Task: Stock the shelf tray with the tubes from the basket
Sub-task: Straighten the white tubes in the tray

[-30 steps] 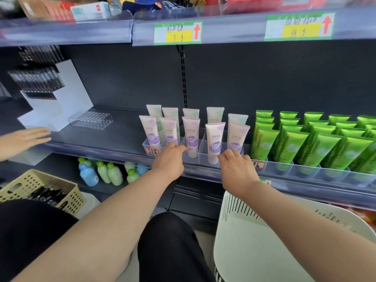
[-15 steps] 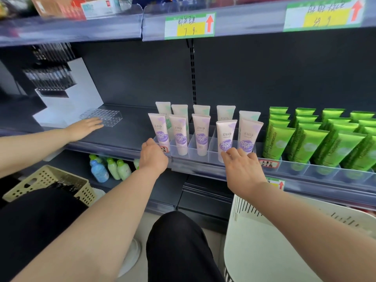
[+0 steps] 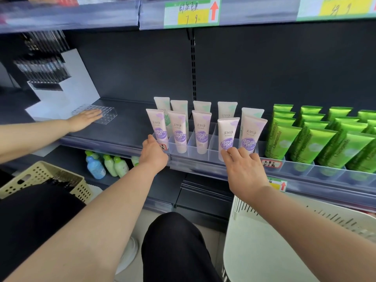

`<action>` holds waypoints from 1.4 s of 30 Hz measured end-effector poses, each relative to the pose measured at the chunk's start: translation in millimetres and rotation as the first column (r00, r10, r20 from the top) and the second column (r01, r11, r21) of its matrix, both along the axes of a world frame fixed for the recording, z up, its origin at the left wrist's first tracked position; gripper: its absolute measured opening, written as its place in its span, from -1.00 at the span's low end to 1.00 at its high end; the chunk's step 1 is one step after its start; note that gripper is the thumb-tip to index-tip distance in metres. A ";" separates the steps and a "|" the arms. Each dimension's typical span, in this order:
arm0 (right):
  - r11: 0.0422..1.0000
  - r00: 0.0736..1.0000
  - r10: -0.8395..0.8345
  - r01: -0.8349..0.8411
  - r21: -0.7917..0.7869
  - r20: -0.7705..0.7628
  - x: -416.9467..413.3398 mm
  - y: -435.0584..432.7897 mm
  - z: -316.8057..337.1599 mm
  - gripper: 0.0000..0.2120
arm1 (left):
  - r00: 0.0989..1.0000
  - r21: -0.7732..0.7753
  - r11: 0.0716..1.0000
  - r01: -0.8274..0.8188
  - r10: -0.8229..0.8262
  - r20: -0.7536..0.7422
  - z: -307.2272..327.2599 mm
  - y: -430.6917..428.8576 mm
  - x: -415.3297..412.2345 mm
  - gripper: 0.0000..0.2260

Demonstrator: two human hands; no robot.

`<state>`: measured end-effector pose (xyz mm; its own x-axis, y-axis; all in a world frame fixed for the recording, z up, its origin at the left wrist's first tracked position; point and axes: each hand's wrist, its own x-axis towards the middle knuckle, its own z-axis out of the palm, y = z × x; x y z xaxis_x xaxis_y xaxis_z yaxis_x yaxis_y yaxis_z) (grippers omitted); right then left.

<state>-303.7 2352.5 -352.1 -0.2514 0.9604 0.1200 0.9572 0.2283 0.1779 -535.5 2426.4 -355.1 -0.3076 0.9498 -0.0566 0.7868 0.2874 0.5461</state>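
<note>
Head view: pale purple-label tubes [image 3: 201, 131] stand upright in two rows in clear shelf tray [image 3: 213, 148] on dark shelf [image 3: 130, 129]. Left hand [image 3: 153, 157] at tray's left front corner, fingers hidden, grip unclear. Right hand [image 3: 245, 171] fingers [image 3: 231, 152] slightly spread, tips touching tray front. White basket [image 3: 254, 231] below right.

Left hand [image 3: 153, 157] on the tray [image 3: 203, 157], near-left corner. Right hand [image 3: 245, 169] fingertips touch its near-right front, before upright tubes [image 3: 201, 129]
</note>
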 end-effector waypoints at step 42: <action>0.998 1.000 -0.005 0.003 0.063 0.023 23.8 -2.7 4.6 -0.56 | 0.991 -0.018 0.998 0.054 -0.056 -0.122 2.3 -6.7 25.2 -0.39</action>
